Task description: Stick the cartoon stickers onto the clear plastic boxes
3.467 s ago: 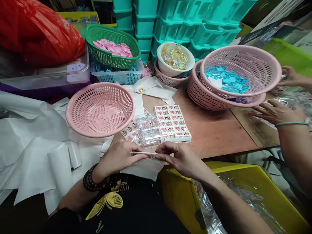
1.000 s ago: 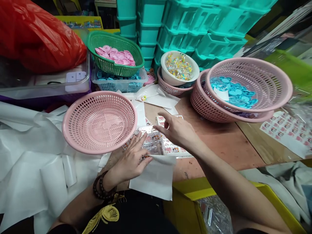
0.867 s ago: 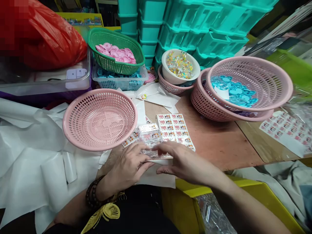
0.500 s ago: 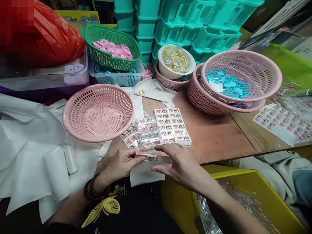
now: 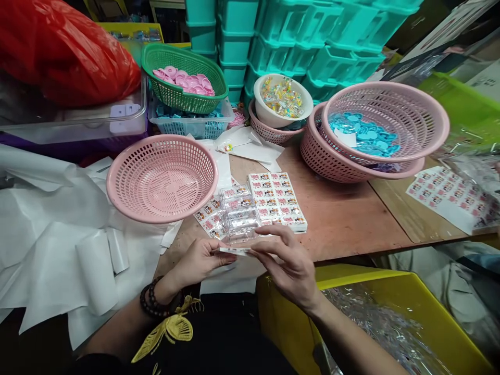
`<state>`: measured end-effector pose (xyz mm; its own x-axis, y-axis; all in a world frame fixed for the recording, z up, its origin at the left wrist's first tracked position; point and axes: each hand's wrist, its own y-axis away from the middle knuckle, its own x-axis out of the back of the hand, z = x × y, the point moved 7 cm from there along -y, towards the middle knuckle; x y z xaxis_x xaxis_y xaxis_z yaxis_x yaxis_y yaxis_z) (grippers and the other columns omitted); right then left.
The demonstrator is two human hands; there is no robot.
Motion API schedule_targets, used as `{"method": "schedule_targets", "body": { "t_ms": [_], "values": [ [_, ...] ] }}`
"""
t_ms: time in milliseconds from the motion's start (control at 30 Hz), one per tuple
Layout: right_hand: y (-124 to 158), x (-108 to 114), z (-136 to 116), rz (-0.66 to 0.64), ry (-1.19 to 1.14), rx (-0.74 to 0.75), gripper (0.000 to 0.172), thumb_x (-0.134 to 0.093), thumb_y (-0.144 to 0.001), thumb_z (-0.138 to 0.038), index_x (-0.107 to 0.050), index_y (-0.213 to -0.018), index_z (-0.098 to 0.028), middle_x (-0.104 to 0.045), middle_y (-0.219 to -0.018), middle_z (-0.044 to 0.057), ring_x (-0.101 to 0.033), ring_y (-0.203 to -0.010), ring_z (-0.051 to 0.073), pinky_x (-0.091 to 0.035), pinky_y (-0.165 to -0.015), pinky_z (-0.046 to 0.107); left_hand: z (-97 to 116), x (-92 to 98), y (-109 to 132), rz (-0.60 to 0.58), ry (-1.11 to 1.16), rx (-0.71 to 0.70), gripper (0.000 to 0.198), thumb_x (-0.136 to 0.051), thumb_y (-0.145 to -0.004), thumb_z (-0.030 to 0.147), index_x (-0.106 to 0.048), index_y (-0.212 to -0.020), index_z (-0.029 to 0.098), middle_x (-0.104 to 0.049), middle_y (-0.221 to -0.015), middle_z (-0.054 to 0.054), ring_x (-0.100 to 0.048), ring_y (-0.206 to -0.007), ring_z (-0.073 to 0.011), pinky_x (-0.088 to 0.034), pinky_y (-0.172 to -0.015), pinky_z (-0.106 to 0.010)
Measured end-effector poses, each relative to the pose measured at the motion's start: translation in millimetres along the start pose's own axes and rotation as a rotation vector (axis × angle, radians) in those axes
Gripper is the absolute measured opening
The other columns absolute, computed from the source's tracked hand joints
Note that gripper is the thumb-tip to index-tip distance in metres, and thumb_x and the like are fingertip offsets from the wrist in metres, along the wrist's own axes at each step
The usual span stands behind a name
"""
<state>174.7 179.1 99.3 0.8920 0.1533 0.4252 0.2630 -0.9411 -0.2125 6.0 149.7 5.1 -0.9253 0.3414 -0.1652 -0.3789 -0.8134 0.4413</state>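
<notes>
Since half a second earlier, the right hand [image 5: 292, 263] had closed onto the strip [image 5: 234, 251] already held by the left hand [image 5: 200, 259]. Both grips were pinched on its ends, thumb against fingertips, just above the near edge of the tabletop [image 5: 344, 213]. Clear boxes [image 5: 239, 219] lay piled just beyond, some bearing stickers. The sheets [image 5: 278, 200] beside them remained full of stickers. No writing was legible; the stickers possibly showed cartoon figures on pink.
</notes>
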Motion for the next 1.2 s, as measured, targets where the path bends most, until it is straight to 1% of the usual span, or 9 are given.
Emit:
{"method": "schedule_targets", "body": {
  "t_ms": [67,100,133,267,367,467,667,1000,1200],
  "values": [
    [-1.3,19.6,-3.9,0.156,-0.08,0.056,0.006,-0.065,-0.09,-0.02,-0.068,-0.09,-0.025,-0.067,-0.099,0.006,-0.064,-0.097,0.02,-0.052,-0.09,0.039,-0.2,1.9,2.0,0.011,-0.096,-0.004,0.026,-0.071,-0.084,0.037,-0.078,-0.094,0.013,-0.079,-0.089,-0.008,-0.07,-0.078,-0.019,-0.057,-0.073,-0.029],
    [-5.6,26.2,1.2,0.174,-0.143,0.002,0.003,-0.064,-0.091,-0.022,-0.065,-0.091,-0.025,-0.066,-0.093,0.005,-0.064,-0.091,0.019,-0.054,-0.086,0.037,2.1,2.7,3.4,0.024,-0.177,-0.039,0.023,-0.067,-0.087,0.034,-0.077,-0.094,0.014,-0.078,-0.088,-0.007,-0.07,-0.077,-0.0185,-0.057,-0.072,-0.029],
    [-12.3,28.5,9.4,0.137,-0.201,-0.086,0.003,-0.063,-0.092,-0.026,-0.063,-0.09,-0.024,-0.065,-0.088,0.004,-0.064,-0.084,0.017,-0.054,-0.079,0.034,6.7,2.3,5.2,0.036,-0.266,-0.106,0.02,-0.064,-0.09,0.029,-0.077,-0.095,0.015,-0.078,-0.088,-0.007,-0.07,-0.078,-0.0184,-0.057,-0.073,-0.029],
    [-41.2,9.7,49.3,-0.284,-0.306,-0.454,0.032,-0.072,-0.083,-0.048,-0.059,-0.08,-0.019,-0.057,-0.068,-0.001,-0.053,-0.06,0.012,-0.044,-0.053,0.025,31.6,-8.6,16.4,0.069,-0.548,-0.523,0.02,-0.056,-0.09,0.013,-0.073,-0.098,0.017,-0.072,-0.101,-0.009,-0.068,-0.095,-0.0199,-0.056,-0.085,-0.034],
    [-53.9,-10.4,73.1,-0.529,-0.299,-0.613,0.042,-0.076,-0.074,-0.055,-0.056,-0.076,-0.019,-0.052,-0.058,-0.004,-0.043,-0.05,0.008,-0.034,-0.046,0.023,37.2,-12.4,19.4,0.145,-0.7,-0.644,0.02,-0.058,-0.088,0.01,-0.072,-0.098,0.02,-0.064,-0.116,-0.012,-0.062,-0.11,-0.0241,-0.053,-0.092,-0.041],
    [-64.1,-24.7,85.1,-0.631,-0.222,-0.627,0.037,-0.073,-0.075,-0.051,-0.054,-0.075,-0.019,-0.054,-0.058,-0.004,-0.04,-0.048,0.007,-0.03,-0.046,0.023,37.3,-11.6,18.0,0.198,-0.774,-0.648,0.023,-0.06,-0.084,0.006,-0.071,-0.099,0.021,-0.058,-0.13,-0.013,-0.057,-0.117,-0.0268,-0.052,-0.095,-0.044],
    [-76.5,-36.0,86.8,-0.709,-0.112,-0.531,0.023,-0.062,-0.082,-0.039,-0.053,-0.074,-0.019,-0.062,-0.064,0.001,-0.055,-0.06,0.012,-0.04,-0.058,0.025,35.5,-9.6,15.7,0.21,-0.797,-0.618,0.02,-0.06,-0.086,0.008,-0.069,-0.098,0.021,-0.053,-0.137,-0.012,-0.056,-0.115,-0.0259,-0.052,-0.092,-0.042],
    [-77.2,-39.4,90.9,-0.715,-0.042,-0.538,0.019,-0.059,-0.083,-0.034,-0.054,-0.073,-0.019,-0.061,-0.062,0.0,-0.053,-0.058,0.012,-0.036,-0.057,0.025,33.7,-7.7,15.0,0.227,-0.794,-0.631,0.02,-0.061,-0.087,0.01,-0.071,-0.099,0.023,-0.054,-0.13,-0.011,-0.056,-0.117,-0.0254,-0.05,-0.092,-0.039],
    [-77.3,-37.5,88.7,-0.696,-0.034,-0.565,0.017,-0.058,-0.084,-0.032,-0.053,-0.073,-0.019,-0.061,-0.062,-0.001,-0.053,-0.058,0.012,-0.037,-0.058,0.024,35.9,-10.4,11.2,0.197,-0.824,-0.61,0.018,-0.06,-0.088,0.011,-0.073,-0.096,0.022,-0.047,-0.149,-0.012,-0.055,-0.117,-0.0265,-0.046,-0.098,-0.043]
  ]
}}
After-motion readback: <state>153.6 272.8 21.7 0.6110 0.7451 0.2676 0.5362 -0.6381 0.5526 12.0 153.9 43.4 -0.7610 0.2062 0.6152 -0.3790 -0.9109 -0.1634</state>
